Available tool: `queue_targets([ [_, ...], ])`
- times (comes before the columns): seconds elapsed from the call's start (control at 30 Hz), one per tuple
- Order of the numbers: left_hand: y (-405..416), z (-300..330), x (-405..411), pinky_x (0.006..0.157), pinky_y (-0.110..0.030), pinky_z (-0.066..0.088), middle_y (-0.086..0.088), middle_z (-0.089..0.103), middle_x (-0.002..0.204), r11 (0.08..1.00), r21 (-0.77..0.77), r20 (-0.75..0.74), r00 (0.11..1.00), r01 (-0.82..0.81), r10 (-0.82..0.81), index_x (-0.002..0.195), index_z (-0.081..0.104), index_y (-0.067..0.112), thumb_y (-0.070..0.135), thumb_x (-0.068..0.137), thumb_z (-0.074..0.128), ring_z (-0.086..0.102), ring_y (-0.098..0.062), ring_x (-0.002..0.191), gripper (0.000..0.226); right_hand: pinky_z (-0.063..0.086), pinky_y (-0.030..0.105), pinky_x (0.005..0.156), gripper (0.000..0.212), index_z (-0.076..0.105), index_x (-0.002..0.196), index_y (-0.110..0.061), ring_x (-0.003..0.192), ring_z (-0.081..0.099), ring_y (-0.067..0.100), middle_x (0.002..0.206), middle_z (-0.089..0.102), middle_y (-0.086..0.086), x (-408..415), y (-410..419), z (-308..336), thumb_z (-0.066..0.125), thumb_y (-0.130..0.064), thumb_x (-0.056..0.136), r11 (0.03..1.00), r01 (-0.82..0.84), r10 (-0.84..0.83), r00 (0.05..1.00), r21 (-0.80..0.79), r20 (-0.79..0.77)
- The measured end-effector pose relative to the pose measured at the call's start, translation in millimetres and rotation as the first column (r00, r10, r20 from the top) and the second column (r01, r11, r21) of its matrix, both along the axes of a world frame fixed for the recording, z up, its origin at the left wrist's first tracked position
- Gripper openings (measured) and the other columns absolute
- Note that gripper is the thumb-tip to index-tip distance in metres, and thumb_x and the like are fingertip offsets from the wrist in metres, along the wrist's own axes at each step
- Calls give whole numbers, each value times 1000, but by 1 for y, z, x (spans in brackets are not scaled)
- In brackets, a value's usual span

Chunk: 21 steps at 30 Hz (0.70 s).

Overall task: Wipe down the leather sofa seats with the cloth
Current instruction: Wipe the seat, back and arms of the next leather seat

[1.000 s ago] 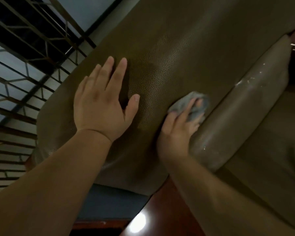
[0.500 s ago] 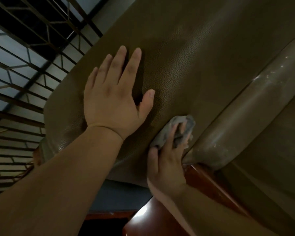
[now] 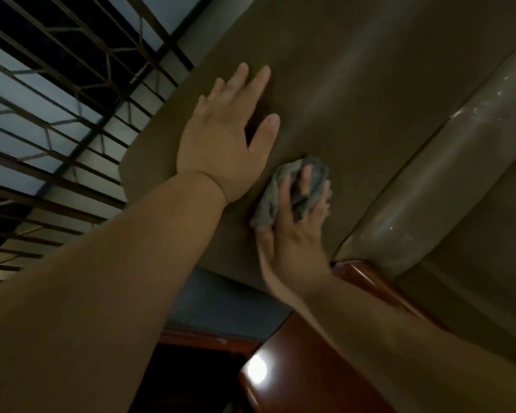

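Note:
The olive-brown leather sofa seat cushion [image 3: 355,84] fills the upper middle of the view. My left hand [image 3: 221,144] lies flat on it, fingers straight and spread. Just right of that wrist, my right hand [image 3: 292,239] holds a crumpled grey cloth [image 3: 316,177] against the leather near the cushion's front edge. The cloth bunches up between my fingers. My right hand is slightly blurred.
A glossy rolled leather edge [image 3: 447,174] runs diagonally right of the cloth, with another leather cushion [image 3: 489,263] beyond it. The polished red-brown wooden frame [image 3: 310,368] sits below the hands. A metal window grille [image 3: 57,114] fills the left side.
My right hand slid the cloth from beside the rolled edge down toward the cushion's front edge, then a little left beside my left wrist. My left hand stayed flat on the leather.

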<state>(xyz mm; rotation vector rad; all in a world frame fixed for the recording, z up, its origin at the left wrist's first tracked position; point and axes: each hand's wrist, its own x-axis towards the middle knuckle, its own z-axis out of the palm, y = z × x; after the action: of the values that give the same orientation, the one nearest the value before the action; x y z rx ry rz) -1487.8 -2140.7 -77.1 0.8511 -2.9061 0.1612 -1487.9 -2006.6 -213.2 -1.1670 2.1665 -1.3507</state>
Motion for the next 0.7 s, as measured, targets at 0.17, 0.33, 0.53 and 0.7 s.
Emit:
queue_targets([
  [0.17, -3, 14, 94, 131, -50, 10, 12, 5, 176, 999, -21, 156, 987, 30, -27, 166, 5, 46, 55, 107, 28, 3, -13, 162, 64, -5, 68, 123, 72, -14, 164, -30, 154, -23, 46, 171, -25, 1, -46, -39, 20, 16, -56, 105, 929, 368, -348, 899, -29, 268],
  [0.33, 1, 5, 99, 127, -60, 22, 7, 21, 174, 998, -63, 31, 999, 12, -10, 167, 23, 34, 55, 110, 21, 17, -19, 162, 61, 2, 76, 119, 68, 10, 165, -24, 152, -9, 59, 173, -10, 10, 106, -19, -5, 36, -47, 107, 978, 28, -55, 990, -204, -128],
  [0.53, -1, -2, 102, 127, -60, 21, 6, 18, 175, 994, -110, 37, 999, 5, -1, 168, 17, 35, 65, 103, 25, 16, -23, 162, 72, 1, 73, 121, 71, 13, 166, -15, 152, -19, 54, 173, -11, 16, 25, -17, -67, 5, -51, 105, 974, 227, -227, 970, -19, -85],
  [0.7, 1, -5, 105, 126, -59, 24, 4, 21, 175, 989, -145, 17, 1000, -12, 15, 167, 19, 36, 70, 96, 31, 20, -26, 161, 80, -8, 59, 126, 77, -17, 164, -18, 153, -29, 42, 166, -36, 6, 86, 6, -89, 4, -58, 102, 961, 214, -259, 919, 177, 297],
])
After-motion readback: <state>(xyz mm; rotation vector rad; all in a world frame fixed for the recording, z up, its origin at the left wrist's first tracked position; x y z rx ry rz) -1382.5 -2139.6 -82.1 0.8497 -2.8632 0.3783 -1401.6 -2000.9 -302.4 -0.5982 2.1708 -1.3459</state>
